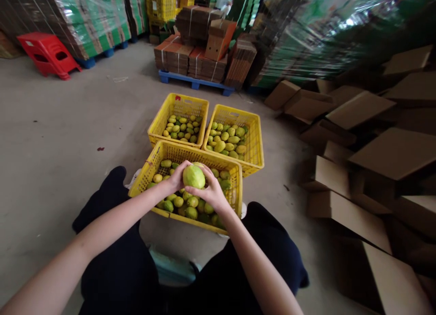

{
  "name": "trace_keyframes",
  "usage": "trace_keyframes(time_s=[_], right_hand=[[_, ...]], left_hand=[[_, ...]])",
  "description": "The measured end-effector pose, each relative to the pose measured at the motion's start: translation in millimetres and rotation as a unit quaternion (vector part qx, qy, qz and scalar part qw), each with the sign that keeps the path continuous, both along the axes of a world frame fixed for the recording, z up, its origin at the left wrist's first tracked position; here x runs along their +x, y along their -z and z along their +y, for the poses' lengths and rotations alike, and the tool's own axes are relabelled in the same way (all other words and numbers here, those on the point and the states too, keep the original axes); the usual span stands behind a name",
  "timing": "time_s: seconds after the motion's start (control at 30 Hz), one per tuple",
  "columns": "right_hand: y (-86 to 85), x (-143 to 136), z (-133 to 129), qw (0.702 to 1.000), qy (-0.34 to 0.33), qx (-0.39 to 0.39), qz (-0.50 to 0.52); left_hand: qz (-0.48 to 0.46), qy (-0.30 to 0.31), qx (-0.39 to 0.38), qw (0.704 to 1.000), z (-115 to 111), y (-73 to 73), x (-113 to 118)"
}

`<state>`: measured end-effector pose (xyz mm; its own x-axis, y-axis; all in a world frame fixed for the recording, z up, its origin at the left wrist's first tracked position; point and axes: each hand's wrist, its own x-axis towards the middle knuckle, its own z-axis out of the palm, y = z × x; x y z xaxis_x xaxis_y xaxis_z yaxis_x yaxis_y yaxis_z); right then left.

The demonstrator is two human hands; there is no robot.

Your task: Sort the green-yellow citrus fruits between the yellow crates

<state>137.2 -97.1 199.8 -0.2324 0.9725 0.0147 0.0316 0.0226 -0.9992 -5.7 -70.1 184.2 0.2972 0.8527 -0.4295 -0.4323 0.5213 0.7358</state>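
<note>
Above the near yellow crate [136, 188] my hands hold a large yellow-green lemon [193, 177]. My left hand [176, 178] grips it from the left, and my right hand [214, 191] curls around its right side with the thumb underneath. A yellower patch shows behind its top edge; I cannot tell if it is a second fruit. Below my hands, several green and yellow lemons [191, 213] lie loose in the near crate, partly hidden by my hands and forearms.
Behind stand a left crate [153, 124] and a right crate [257, 138], both holding lemons. Open cardboard boxes [340, 174] pile up at the right. Flattened cartons [173, 56] sit on a blue pallet [195, 84]. A red stool [51, 51] stands at the left. A person [224, 2] is far back.
</note>
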Motion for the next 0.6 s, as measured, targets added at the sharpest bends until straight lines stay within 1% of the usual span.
trace_keyframes(time_s=[0.07, 0.17, 0.23, 0.27, 0.33, 0.37, 0.4, 0.47, 0.5, 0.53, 0.6], right_hand=[[-9.6, 5.0, 0.9, 0.999, -0.012, -0.025, 0.033], [-25.8, 15.0, -1.3, 0.99, -0.008, -0.079, 0.115], [-35.8, 23.1, -3.8, 0.986, 0.004, -0.086, 0.142], [-40.2, 27.5, -4.7, 0.988, 0.009, -0.075, 0.135], [-47.0, 36.6, -5.0, 0.996, 0.038, -0.018, 0.08], [-49.1, 40.9, -4.5, 0.997, 0.066, 0.027, 0.035], [-50.4, 44.6, -3.6, 0.992, 0.103, 0.077, -0.014], [-50.4, 49.5, -1.6, 0.964, 0.178, 0.166, -0.108], [-49.3, 50.6, -0.8, 0.948, 0.203, 0.199, -0.145], [-47.7, 50.6, -0.4, 0.935, 0.215, 0.224, -0.172], [-43.9, 48.5, -0.5, 0.92, 0.213, 0.264, -0.195]], left_hand=[[-0.002, 0.003, 0.007, 1.0, 2.5, -6.4, -0.3], [-0.014, 0.059, 0.033, 0.998, 2.9, -21.1, -0.2], [0.01, 0.079, 0.088, 0.993, 0.7, -31.5, -0.6], [0.036, 0.074, 0.125, 0.989, -0.8, -36.2, -1.3], [0.1, 0.042, 0.198, 0.974, -3.8, -43.8, -4.2], [0.127, 0.021, 0.231, 0.964, -5.1, -46.6, -6.3], [0.148, 0.001, 0.259, 0.954, -6.2, -48.7, -8.9], [0.178, -0.03, 0.305, 0.935, -7.7, -51.3, -14.4], [0.19, -0.038, 0.325, 0.926, -8.3, -52.0, -16.9], [0.202, -0.042, 0.344, 0.916, -8.9, -52.5, -19.0], [0.226, -0.043, 0.379, 0.896, -10.1, -53.1, -21.7]])
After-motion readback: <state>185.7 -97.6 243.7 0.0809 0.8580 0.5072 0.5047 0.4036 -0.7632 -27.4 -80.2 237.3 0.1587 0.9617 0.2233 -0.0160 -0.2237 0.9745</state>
